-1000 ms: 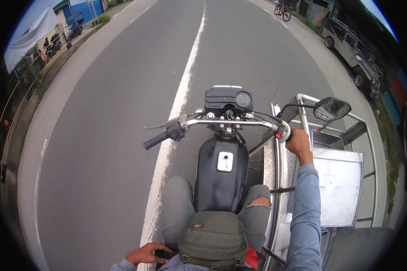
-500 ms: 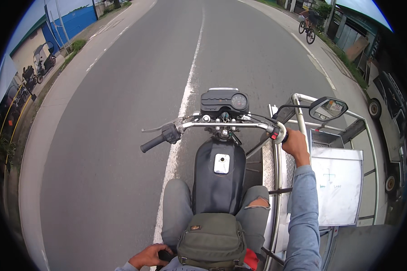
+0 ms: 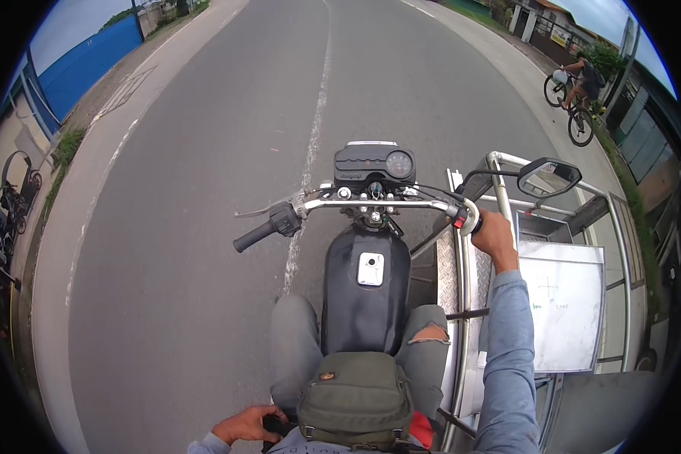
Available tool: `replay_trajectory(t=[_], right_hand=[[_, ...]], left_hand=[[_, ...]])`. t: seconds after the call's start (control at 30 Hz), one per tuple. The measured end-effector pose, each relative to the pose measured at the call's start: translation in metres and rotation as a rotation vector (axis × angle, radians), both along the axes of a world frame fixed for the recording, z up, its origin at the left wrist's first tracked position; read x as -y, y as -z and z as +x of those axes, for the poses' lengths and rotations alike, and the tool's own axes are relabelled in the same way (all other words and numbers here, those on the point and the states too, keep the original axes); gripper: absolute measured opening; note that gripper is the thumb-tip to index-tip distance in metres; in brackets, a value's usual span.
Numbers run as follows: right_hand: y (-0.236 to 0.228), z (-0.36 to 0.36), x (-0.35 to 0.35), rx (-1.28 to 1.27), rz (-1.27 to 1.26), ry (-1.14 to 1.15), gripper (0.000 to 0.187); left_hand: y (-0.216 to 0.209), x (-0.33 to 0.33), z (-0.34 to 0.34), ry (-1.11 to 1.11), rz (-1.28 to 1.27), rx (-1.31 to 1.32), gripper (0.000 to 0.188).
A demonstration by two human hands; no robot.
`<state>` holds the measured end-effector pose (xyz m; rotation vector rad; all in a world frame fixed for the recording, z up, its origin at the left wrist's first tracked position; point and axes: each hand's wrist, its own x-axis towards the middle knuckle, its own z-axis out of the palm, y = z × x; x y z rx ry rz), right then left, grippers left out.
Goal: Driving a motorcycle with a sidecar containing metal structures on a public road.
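Note:
My right hand (image 3: 495,233) is wrapped round the right grip of the motorcycle handlebar (image 3: 393,203), the arm stretched forward. Beside my left hip, my left hand (image 3: 250,425) has its fingers curled at a small black thing (image 3: 276,425), partly hidden by the hand. The left handlebar grip (image 3: 253,237) has no hand on it. Between my knees lies the black fuel tank (image 3: 365,310) with a pale cap plate (image 3: 371,268). A dark green bag (image 3: 356,393) rests on my lap. Ahead of the bars is the instrument panel (image 3: 374,164) with a round dial.
A metal-framed sidecar (image 3: 617,227) with a white panel (image 3: 560,306) is on my right, below a mirror (image 3: 550,178). Someone rides a bicycle (image 3: 580,125) along the right roadside. A white line (image 3: 319,125) runs down the grey road (image 3: 189,250). At left stands a blue wall (image 3: 91,68).
The motorcycle has moved forward along the road. The cyclist now appears nearer and larger at right, and the parked vehicles have slid back. Both hands keep their places.

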<state>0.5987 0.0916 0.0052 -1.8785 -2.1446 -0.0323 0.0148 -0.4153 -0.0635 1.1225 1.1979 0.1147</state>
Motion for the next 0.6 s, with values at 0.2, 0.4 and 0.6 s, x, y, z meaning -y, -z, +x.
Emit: replay_trajectory(t=[0.2, 0.4, 0.6], right_hand=[[-0.006, -0.006, 0.0, -0.015, 0.002, 0.006, 0.027], [0.001, -0.003, 0.005, -0.014, 0.038, -0.031, 0.034], [-0.009, -0.005, 0.003, -0.033, 0.01, -0.023, 0.032]], left_hand=[[-0.005, -0.003, 0.007, 0.045, 0.065, -0.079, 0.06], [-0.014, -0.007, 0.005, -0.038, 0.033, -0.039, 0.064], [-0.027, -0.11, -0.034, -0.319, 0.691, -0.453, 0.07]])
